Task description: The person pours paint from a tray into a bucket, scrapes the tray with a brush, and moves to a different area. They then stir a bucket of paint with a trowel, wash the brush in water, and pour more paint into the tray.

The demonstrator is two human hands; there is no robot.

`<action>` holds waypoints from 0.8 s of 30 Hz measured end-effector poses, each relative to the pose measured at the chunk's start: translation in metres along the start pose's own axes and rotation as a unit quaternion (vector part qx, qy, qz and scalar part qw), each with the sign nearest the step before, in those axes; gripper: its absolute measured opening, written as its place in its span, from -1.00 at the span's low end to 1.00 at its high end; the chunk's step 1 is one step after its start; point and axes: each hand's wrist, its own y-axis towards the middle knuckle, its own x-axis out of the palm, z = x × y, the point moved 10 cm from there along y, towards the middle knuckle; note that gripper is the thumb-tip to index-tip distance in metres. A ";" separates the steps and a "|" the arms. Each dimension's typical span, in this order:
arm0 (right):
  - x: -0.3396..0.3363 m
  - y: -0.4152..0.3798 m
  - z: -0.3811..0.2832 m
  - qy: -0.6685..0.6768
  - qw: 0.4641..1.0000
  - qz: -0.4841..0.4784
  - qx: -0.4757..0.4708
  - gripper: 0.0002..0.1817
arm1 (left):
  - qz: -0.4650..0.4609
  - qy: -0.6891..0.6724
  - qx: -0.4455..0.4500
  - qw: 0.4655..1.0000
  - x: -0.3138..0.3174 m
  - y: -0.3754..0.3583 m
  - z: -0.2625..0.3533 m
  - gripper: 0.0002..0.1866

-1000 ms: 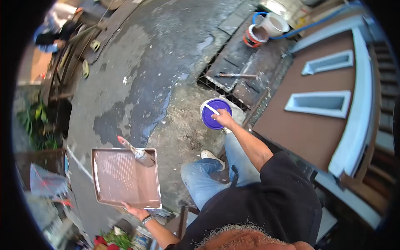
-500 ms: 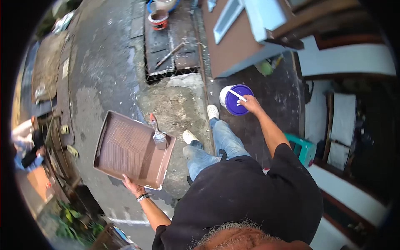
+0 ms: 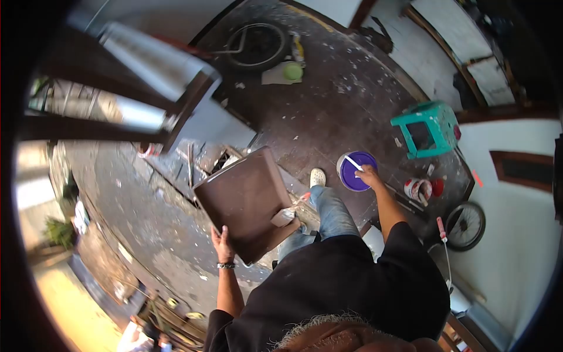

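My left hand (image 3: 223, 246) is closed on the edge of a brown-stained paint tray (image 3: 240, 190), its fingers partly hidden beneath. A paintbrush (image 3: 284, 217) lies in the tray near its right side, its reddish handle sticking out past the rim. My right hand (image 3: 368, 176) grips the white handle of a bucket (image 3: 356, 171) with a purple lid, which hangs upright at my right side.
A turquoise plastic stool (image 3: 431, 132) stands on the dark tiled floor to the right. Near it are a paint-smeared can (image 3: 417, 190), a paint roller (image 3: 441, 229) and a small wheel (image 3: 466, 226). Another wheel (image 3: 258, 47) lies ahead, beside a green bowl (image 3: 292, 71).
My body has turned right, from the street toward the tiled floor. The tray and bucket have come along in my hands, and the stool and wheels are now in fuller view.
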 end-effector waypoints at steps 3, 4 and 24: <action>-0.012 -0.017 0.078 0.034 0.994 0.050 0.091 -0.55 | -0.112 0.001 0.019 0.994 0.121 0.057 0.018 -0.48; -0.012 -0.021 0.100 0.052 0.993 0.033 0.106 -0.54 | -0.131 0.011 0.019 0.991 0.159 0.068 0.026 -0.49; -0.104 -0.163 0.231 0.254 0.807 0.196 0.496 -0.44 | -0.131 0.095 -0.097 0.982 0.528 0.295 0.098 -0.33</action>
